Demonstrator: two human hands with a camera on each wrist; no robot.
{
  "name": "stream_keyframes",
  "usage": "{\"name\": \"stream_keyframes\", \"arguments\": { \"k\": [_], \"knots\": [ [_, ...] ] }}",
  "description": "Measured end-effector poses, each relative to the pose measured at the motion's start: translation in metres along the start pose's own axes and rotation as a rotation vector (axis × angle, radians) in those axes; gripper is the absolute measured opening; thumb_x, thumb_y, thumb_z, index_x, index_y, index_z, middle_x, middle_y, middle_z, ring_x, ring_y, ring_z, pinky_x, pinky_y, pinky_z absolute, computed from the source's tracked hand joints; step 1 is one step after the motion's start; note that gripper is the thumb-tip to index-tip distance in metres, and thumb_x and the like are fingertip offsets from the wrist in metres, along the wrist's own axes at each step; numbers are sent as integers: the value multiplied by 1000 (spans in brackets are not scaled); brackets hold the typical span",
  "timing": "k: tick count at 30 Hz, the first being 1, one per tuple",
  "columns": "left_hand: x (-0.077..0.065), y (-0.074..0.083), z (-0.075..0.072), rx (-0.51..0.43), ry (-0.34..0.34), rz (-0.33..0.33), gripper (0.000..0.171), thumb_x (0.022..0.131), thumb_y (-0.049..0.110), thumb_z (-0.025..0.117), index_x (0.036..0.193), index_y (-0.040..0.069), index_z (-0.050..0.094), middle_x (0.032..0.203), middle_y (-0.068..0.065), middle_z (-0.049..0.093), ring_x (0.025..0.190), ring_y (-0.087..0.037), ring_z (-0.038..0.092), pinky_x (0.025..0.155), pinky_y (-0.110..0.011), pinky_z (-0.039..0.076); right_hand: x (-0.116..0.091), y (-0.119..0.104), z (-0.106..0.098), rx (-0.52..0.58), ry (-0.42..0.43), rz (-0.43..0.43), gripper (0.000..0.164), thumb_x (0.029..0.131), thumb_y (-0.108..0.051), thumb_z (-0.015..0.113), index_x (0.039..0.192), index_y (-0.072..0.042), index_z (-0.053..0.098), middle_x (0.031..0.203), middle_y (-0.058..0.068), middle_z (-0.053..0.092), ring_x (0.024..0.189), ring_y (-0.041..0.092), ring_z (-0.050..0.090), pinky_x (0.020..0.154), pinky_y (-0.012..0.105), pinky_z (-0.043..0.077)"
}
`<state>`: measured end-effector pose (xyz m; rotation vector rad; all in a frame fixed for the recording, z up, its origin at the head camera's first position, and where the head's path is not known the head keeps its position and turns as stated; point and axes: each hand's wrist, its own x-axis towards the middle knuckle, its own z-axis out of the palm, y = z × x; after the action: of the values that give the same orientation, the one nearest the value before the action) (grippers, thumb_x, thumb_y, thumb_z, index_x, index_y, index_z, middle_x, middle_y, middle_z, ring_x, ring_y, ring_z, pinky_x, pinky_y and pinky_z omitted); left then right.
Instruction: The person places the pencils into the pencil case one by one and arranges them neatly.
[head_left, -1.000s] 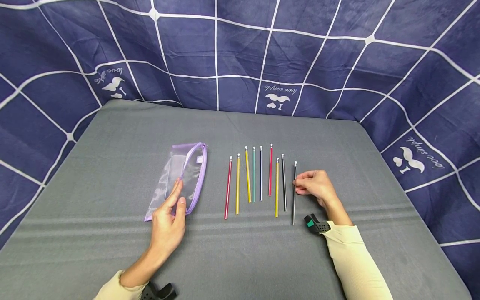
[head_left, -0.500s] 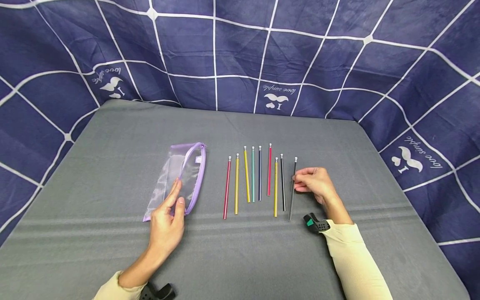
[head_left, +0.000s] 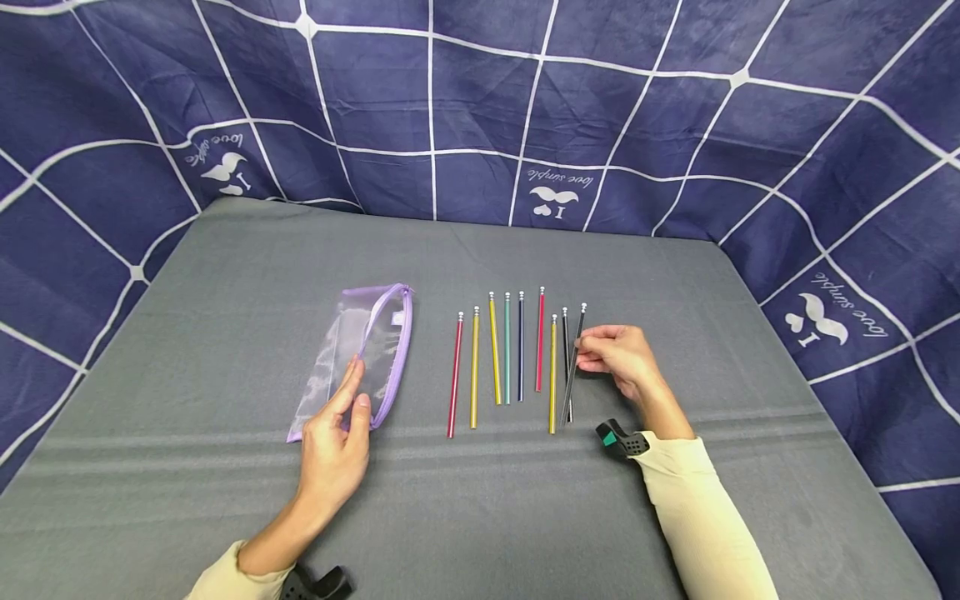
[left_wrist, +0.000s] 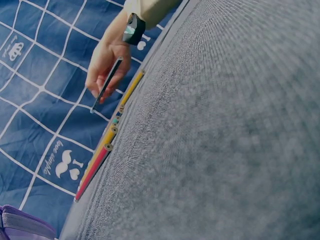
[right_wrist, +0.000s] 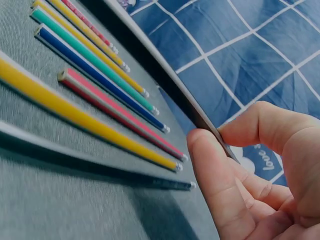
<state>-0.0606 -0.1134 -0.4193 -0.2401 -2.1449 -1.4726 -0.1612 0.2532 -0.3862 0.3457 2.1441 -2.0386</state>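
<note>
In the head view my right hand [head_left: 618,358] pinches a black pencil [head_left: 581,325] between thumb and fingers. In the right wrist view this pencil [right_wrist: 162,75] is off the table, slanting across the others. From above it overlaps another black pencil [head_left: 566,333] that lies on the cloth. My left hand [head_left: 335,446], fingers extended, rests on a clear pouch [head_left: 318,392] with a purple zipper edge. The pouch's mouth gapes towards the pencils. A row of pencils lies between the hands, among them red [head_left: 455,375], green [head_left: 507,350], dark blue [head_left: 521,350] and yellow [head_left: 553,375].
Grey cloth [head_left: 465,517] covers the table, with a few shallow creases across it. Behind and at both sides hangs a blue curtain [head_left: 480,100] with white grid lines. Each wrist wears a black device [head_left: 621,439].
My right hand has lifted the black pencil from the right end of the row and carried it left, tilting it over the neighbouring black one. The left hand and pouch stay put.
</note>
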Motion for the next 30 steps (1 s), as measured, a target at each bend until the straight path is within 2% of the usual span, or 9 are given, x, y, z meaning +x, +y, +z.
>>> {"name": "stream_keyframes", "arguments": {
  "k": [5,21,30],
  "knots": [
    [0,0,0,-2,1,5,42,93,-11,54,134,-9,54,139,-23,52,128,-5,46,106,-12,34,3,-2,10,27,-5,-6,16,85,11,56,101,13,57,70,4,68,58,9,66,59,22,59],
    [0,-1,0,6,7,-1,41,93,-10,55,134,-9,55,139,-22,53,129,-4,45,107,-12,34,11,-6,42,86,-26,-40,18,83,13,58,101,13,59,71,5,69,59,10,67,59,23,59],
    [0,0,0,1,8,-5,41,93,-11,55,134,-8,55,139,-22,53,128,-3,46,106,-12,34,12,-9,60,107,-40,-43,14,83,13,58,96,9,61,72,6,70,59,11,68,60,24,59]
  ]
}}
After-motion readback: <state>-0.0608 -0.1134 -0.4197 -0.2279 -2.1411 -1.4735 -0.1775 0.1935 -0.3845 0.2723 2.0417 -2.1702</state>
